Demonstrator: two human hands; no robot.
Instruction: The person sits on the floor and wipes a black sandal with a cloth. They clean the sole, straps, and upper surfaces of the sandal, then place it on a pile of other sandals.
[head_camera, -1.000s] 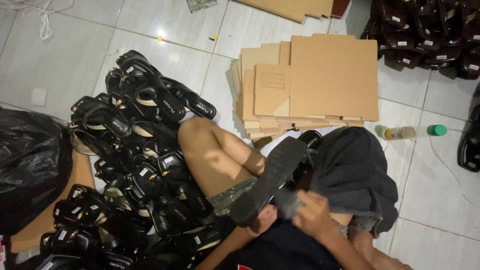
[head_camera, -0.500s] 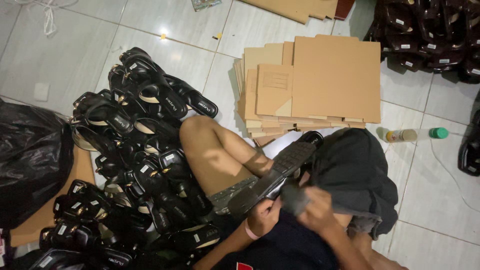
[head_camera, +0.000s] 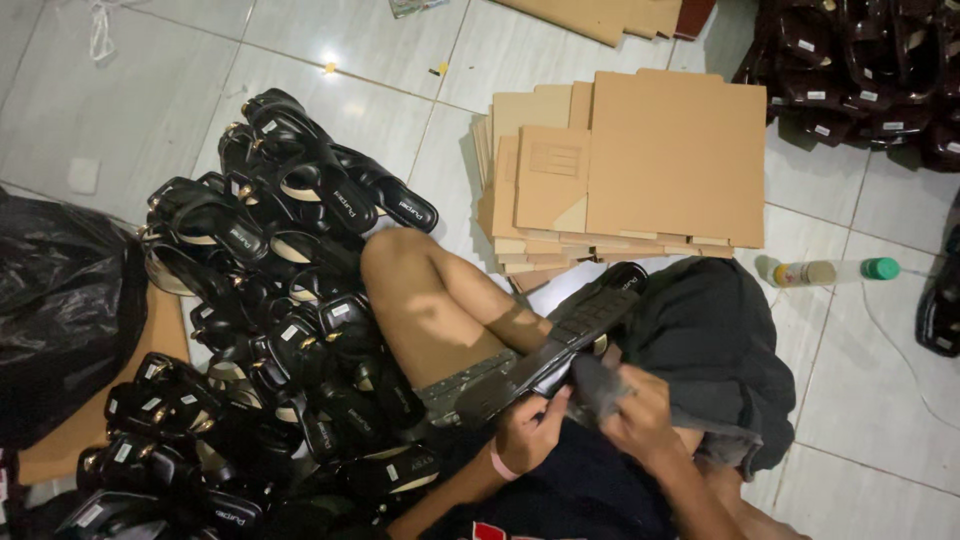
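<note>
I sit on a tiled floor with one bare knee raised. My left hand (head_camera: 528, 430) grips a black sandal (head_camera: 560, 340) sole-up across my lap. My right hand (head_camera: 635, 415) presses a dark grey cloth (head_camera: 592, 385) against the near end of that sole. A dark garment (head_camera: 715, 350) lies draped over my right thigh. To my left a large heap of black sandals (head_camera: 270, 330) reaches from my knee to the bottom edge.
A stack of flat brown cardboard sheets (head_camera: 640, 170) lies in front of my knees. A black plastic bag (head_camera: 60, 310) sits at far left. A small bottle with a green cap (head_camera: 830, 271) lies at right. More black footwear (head_camera: 860, 70) is piled top right.
The sandal has turned from edge-up to lying flatter, sole up. My right hand with the cloth has shifted slightly along the sole's near end.
</note>
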